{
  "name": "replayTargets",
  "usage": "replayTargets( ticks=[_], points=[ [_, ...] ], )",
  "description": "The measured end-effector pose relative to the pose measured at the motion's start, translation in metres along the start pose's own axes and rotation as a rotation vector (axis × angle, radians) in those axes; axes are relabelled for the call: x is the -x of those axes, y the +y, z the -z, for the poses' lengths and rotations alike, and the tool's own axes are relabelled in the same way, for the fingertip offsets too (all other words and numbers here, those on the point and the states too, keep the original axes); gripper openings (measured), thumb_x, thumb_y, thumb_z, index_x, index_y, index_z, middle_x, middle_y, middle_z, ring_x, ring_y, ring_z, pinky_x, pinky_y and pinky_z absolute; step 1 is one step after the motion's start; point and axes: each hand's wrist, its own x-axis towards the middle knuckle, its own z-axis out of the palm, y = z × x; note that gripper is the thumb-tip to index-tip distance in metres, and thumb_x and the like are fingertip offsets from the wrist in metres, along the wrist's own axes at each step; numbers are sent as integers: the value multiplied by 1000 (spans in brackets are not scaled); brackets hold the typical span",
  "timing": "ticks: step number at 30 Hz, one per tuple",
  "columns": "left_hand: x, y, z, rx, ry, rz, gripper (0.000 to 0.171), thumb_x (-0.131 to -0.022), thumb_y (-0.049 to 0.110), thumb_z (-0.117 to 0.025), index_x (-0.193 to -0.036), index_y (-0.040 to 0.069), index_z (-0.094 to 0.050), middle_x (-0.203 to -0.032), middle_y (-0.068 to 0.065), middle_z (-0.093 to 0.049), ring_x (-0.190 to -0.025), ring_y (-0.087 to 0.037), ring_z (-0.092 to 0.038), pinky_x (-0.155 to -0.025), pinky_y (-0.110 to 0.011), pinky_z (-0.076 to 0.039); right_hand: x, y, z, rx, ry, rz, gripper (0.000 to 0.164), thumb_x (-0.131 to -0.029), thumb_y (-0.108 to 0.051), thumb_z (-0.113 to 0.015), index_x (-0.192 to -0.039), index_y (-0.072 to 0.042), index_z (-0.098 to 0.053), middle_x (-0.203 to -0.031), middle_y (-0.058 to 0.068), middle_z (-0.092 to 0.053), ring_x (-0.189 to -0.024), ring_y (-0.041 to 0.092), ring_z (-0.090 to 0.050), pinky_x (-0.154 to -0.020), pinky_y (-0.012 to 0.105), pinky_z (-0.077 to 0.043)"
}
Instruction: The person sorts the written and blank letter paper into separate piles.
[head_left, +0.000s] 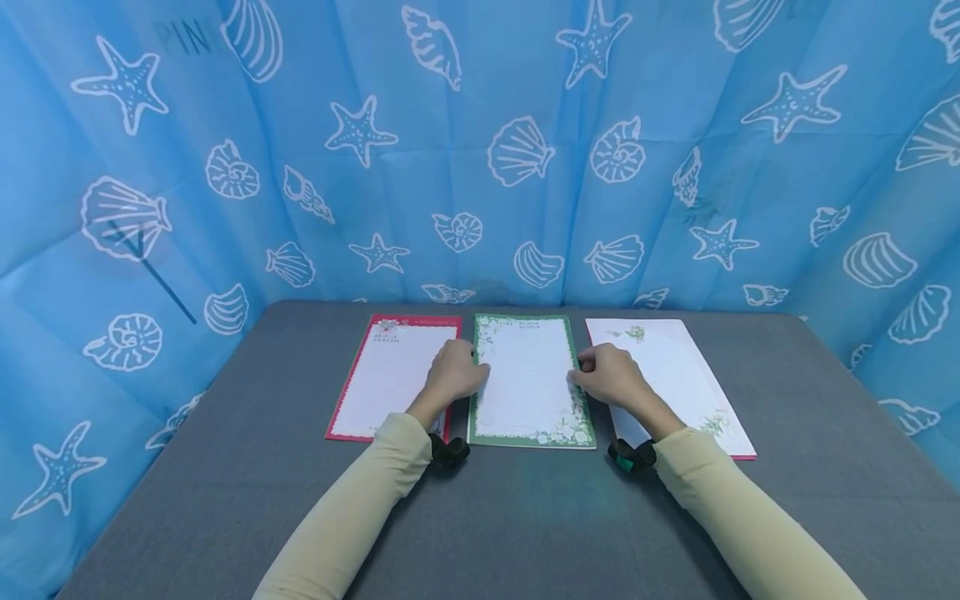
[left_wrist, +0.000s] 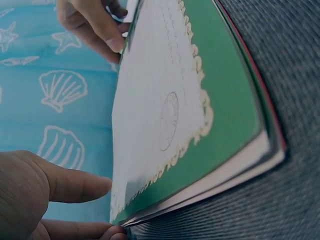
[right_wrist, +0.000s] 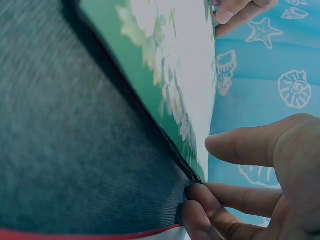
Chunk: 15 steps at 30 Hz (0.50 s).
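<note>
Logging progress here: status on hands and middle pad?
Left hand, right hand holding opposite side edges. Green-bordered stationery pad between red-bordered pad and white pad. No obstruction seen.

There are three paper stacks (head_left: 390, 375) (head_left: 525, 379) (head_left: 675, 362), two wristbands (head_left: 450, 452) (head_left: 632, 456), two sleeves (head_left: 352, 508) (head_left: 750, 508), one table (head_left: 187, 500) and one curtain (head_left: 465, 187).

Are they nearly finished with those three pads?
Probably nearly! Looks done: the red pad and white pad lie flat, one each side. In hand: the green pad, its side edges held by the left hand and right hand. Still to do, perhaps: letting go, since both hands are on it.
</note>
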Motion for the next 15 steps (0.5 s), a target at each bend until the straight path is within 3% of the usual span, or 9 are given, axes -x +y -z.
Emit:
replayTargets(
  ticks=[3,5,8,10,12,15],
  points=[
    [0,1,0,2,10,-21,30,-95,14,-65,-71,3,-52,-71,-7,-42,-62,-19,-37,-54,-33,-33,1,-1,0,17,15,28,33,-92,-9,-68,-65,-7,-49,-55,-1,-35,-50,15,-33,-51,30,-27],
    [0,1,1,18,18,-31,18,-95,12,-65,-85,-3,-63,-68,-7,-43,-60,-19,-36,-55,-34,-34,2,-3,0,22,26,34,33,-92,-9,-68,-66,-7,-48,-55,1,-34,-50,16,-32,-52,31,-27],
    [-1,1,1,46,34,-34,28,-94,10,-64,-118,-6,-66,-71,-5,-50,-65,-18,-43,-60,-35,-40,2,-4,0,9,63,12,17,-92,-10,-69,-85,5,-65,-64,7,-53,-56,18,-47,-53,34,-39],
    [-2,0,1,75,48,-30,42,-93,8,-65,-133,-3,-61,-75,-5,-57,-67,-17,-49,-62,-34,-43,2,-5,-1,-17,88,-11,24,-92,-10,-69,-106,9,-69,-76,12,-65,-63,21,-58,-58,38,-47],
    [-2,0,3,110,57,-22,43,-93,7,-64,-134,-1,-61,-79,-4,-61,-67,-17,-53,-61,-33,-45,1,-5,-1,-52,110,-30,33,-92,-9,-68,-119,10,-67,-88,15,-71,-70,23,-64,-62,40,-52],
    [-2,-1,6,166,72,-6,39,-93,7,-65,-131,1,-63,-79,-4,-65,-64,-17,-57,-57,-32,-46,0,-8,-2,-124,114,-53,30,-93,-9,-67,-119,7,-67,-87,14,-71,-68,22,-64,-60,37,-50]
  ],
)
